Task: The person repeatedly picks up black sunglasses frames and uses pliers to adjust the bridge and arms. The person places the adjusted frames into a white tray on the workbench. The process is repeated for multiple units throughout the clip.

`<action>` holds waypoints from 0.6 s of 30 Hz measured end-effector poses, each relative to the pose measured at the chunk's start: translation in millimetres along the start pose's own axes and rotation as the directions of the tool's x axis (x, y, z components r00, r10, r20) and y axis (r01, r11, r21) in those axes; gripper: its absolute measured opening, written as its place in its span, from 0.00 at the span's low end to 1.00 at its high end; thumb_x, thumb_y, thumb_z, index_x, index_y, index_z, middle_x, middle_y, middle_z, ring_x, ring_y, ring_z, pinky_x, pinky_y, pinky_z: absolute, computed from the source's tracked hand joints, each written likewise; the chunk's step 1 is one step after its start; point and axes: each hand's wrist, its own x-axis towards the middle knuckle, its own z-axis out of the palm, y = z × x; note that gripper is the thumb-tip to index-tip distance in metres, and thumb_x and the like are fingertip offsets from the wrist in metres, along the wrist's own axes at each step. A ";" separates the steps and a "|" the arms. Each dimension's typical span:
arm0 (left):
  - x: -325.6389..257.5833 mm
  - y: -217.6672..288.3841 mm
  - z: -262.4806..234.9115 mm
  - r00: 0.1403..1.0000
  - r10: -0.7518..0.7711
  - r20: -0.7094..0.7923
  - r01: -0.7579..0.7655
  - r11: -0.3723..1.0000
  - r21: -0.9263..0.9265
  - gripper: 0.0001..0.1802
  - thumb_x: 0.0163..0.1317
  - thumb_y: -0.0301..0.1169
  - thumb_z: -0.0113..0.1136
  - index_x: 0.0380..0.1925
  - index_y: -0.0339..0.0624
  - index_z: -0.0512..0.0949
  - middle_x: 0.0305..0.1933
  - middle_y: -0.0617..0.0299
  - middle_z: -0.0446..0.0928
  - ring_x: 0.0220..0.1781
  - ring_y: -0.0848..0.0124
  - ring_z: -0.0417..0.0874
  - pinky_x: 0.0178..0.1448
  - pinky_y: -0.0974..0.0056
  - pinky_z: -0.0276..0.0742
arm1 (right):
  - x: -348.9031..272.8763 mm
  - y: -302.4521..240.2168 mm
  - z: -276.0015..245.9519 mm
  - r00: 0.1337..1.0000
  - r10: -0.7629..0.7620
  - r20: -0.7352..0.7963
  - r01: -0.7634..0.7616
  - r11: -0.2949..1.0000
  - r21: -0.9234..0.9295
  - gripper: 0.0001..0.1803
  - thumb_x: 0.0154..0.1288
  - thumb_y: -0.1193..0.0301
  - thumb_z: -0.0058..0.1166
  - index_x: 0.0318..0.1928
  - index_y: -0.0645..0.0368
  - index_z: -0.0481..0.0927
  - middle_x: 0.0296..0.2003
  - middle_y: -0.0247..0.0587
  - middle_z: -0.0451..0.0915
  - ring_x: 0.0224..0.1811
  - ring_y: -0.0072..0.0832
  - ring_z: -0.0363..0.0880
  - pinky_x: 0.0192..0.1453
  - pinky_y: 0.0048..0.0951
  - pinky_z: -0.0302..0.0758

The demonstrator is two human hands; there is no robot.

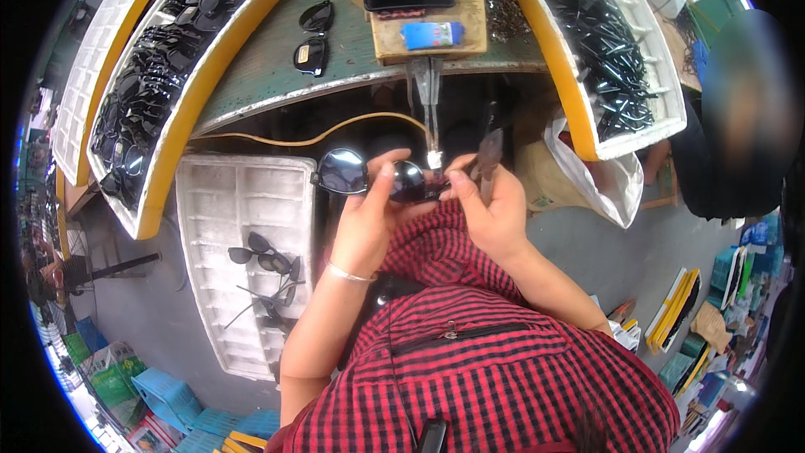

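My left hand (369, 222) is closed on a pair of dark sunglasses (342, 171), its thumb and fingers gripping the front between the two lenses. My right hand (496, 210) pinches at the right end of the frame, beside the hinge. A dark, pointed metal hand tool (489, 151) stands up out of that hand; its exact kind is hard to make out. Whatever small part lies between the right fingertips is hidden. Just beyond the sunglasses is the bright metal tip (434, 159) of a fixture that reaches down from the bench.
A white compartment tray (205, 268) with several sunglasses is at my left. Yellow-edged trays hold sunglasses (147, 75) and dark temple arms (616, 67). Two sunglasses fronts (312, 38) lie on the green bench (260, 75). A blue packet (432, 34) rests on the wooden block (394, 49).
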 end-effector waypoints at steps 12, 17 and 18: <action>14.3 19.8 14.2 0.995 0.040 -0.086 -0.037 0.999 0.037 0.21 0.74 0.41 0.47 0.54 0.34 0.73 0.49 0.52 0.78 0.50 0.62 0.83 0.51 0.50 0.85 | 7.3 5.2 -7.1 0.993 0.059 -0.104 -0.047 0.992 0.118 0.08 0.71 0.71 0.54 0.44 0.63 0.77 0.30 0.36 0.81 0.33 0.20 0.80 0.42 0.21 0.75; 12.1 24.1 20.2 0.996 0.040 -0.078 -0.035 0.997 0.064 0.20 0.75 0.40 0.45 0.54 0.34 0.73 0.49 0.52 0.78 0.49 0.62 0.83 0.50 0.50 0.86 | 5.1 6.9 -9.7 0.992 0.051 -0.118 -0.028 0.982 0.188 0.08 0.71 0.71 0.54 0.45 0.63 0.77 0.30 0.36 0.81 0.33 0.20 0.80 0.42 0.21 0.74; 11.7 24.0 20.5 0.996 0.039 -0.076 -0.034 0.997 0.062 0.20 0.75 0.40 0.45 0.54 0.34 0.73 0.49 0.52 0.78 0.49 0.62 0.83 0.50 0.50 0.86 | 4.1 7.2 -10.0 0.991 0.051 -0.123 -0.026 0.980 0.196 0.08 0.71 0.71 0.54 0.45 0.63 0.77 0.30 0.36 0.81 0.33 0.20 0.80 0.42 0.21 0.74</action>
